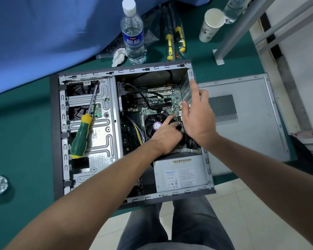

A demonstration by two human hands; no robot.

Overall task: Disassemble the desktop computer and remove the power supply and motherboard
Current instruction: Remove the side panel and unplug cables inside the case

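Note:
An open desktop case (61,141) lies on its side on the green table. Inside are the green motherboard (157,101), a black CPU fan (154,123) and the grey power supply (179,175) at the near right corner. My left hand (165,136) reaches into the case, its fingers curled on a dark part beside the fan; what it holds is hidden. My right hand (197,116) hovers over the case's right wall with straight fingers, the index finger pointing up at the rear edge.
A green-and-yellow screwdriver (81,132) lies on the drive cage (98,127). The removed side panel (246,120) lies right of the case. A water bottle (133,33), two bagged screwdrivers (173,40), a paper cup (210,24) and crumpled tissue (118,56) stand behind.

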